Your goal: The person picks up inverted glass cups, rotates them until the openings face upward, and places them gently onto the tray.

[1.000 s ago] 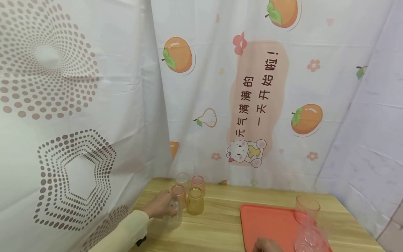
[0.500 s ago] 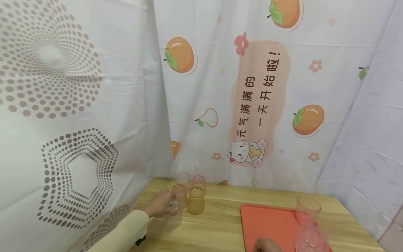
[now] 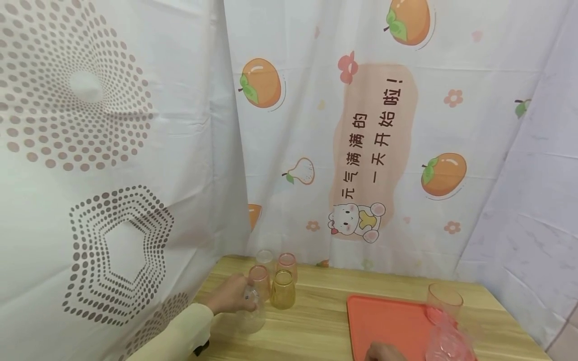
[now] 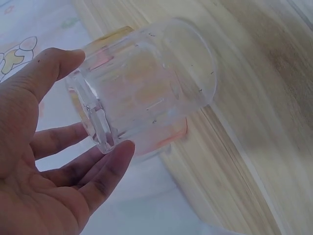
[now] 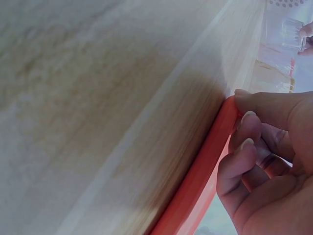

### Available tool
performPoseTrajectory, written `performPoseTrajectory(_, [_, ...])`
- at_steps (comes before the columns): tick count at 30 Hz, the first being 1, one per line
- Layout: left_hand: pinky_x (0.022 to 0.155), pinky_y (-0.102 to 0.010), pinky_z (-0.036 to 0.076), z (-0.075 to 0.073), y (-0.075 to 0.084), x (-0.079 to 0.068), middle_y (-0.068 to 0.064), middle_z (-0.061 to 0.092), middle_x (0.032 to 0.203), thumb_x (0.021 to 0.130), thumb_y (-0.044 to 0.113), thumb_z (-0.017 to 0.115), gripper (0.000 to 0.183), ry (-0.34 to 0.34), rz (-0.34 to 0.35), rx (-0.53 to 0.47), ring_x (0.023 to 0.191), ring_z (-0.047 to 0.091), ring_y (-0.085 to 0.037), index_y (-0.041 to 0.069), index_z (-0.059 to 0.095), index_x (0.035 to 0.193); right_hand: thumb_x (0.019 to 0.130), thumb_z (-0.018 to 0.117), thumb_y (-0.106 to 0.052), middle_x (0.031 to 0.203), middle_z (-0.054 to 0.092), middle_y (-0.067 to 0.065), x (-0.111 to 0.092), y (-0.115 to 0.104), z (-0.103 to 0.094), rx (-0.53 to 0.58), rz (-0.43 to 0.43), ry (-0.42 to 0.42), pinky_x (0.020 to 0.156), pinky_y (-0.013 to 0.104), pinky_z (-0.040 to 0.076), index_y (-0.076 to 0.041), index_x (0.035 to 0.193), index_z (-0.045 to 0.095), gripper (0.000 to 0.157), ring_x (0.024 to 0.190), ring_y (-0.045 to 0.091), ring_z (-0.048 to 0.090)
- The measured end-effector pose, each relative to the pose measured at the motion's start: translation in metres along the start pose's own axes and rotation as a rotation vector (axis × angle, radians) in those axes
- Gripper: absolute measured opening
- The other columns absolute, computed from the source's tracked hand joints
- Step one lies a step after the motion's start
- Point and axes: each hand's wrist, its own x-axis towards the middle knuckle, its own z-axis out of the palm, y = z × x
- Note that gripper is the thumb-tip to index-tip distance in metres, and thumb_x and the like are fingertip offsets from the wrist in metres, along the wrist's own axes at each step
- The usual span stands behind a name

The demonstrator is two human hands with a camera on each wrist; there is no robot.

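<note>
In the head view my left hand (image 3: pixel 234 295) grips an upside-down clear glass (image 3: pixel 253 318) by its base. The left wrist view shows the thumb on one side of that base and the fingers on the other, the glass's wide mouth toward the wooden table. Just beyond stand an amber glass (image 3: pixel 283 295) and a pink glass (image 3: pixel 260 281), also bottom up. My right hand (image 3: pixel 383 352), mostly below the head view, pinches the rim of a red tray (image 5: pixel 195 181) at a corner, thumb outside and fingers curled inside.
Behind the amber glass are another pink glass (image 3: pixel 289 261) and a clear one (image 3: pixel 265 257). A pinkish glass (image 3: pixel 444 300) stands mouth up at the tray's far right, with a clear pinkish glass-like object (image 3: pixel 447 345) in front. Printed curtains (image 3: pixel 289 125) enclose the table (image 3: pixel 311 316).
The head view has shifted slightly. Both hands keep their places, the left on the clear glass and the right at the tray.
</note>
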Motion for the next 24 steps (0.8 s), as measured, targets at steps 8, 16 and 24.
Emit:
performPoseTrajectory(8, [0.060, -0.027, 0.045, 0.003, -0.002, 0.001, -0.002, 0.064, 0.089, 0.066, 0.040, 0.082, 0.050, 0.028, 0.025, 0.080, 0.072, 0.050, -0.011, 0.004, 0.069, 0.098, 0.081, 0.072, -0.039, 0.062, 0.049, -0.014, -0.002, 0.001, 0.000, 0.055, 0.005, -0.024, 0.047, 0.024, 0.036, -0.022, 0.070, 0.060, 0.024, 0.055, 0.000, 0.044])
performPoseTrajectory(16, [0.061, -0.029, 0.046, 0.006, 0.003, 0.000, -0.003, 0.065, 0.092, 0.068, 0.039, 0.079, 0.046, 0.004, -0.004, -0.006, 0.069, 0.051, -0.010, 0.007, 0.067, 0.099, 0.081, 0.073, -0.037, 0.065, 0.051, -0.016, -0.002, -0.001, -0.004, 0.078, -0.030, -0.039, 0.050, 0.023, 0.039, -0.022, 0.072, 0.062, 0.021, 0.058, -0.001, 0.047])
performPoseTrajectory(24, [0.064, -0.030, 0.047, 0.007, 0.009, -0.002, 0.004, 0.063, 0.085, 0.071, 0.042, 0.078, 0.049, -0.016, -0.021, -0.056, 0.075, 0.055, -0.011, 0.007, 0.066, 0.103, 0.083, 0.071, -0.039, 0.066, 0.051, -0.015, -0.004, -0.003, -0.005, 0.084, -0.032, -0.058, 0.050, 0.024, 0.039, -0.020, 0.074, 0.063, 0.022, 0.059, 0.000, 0.048])
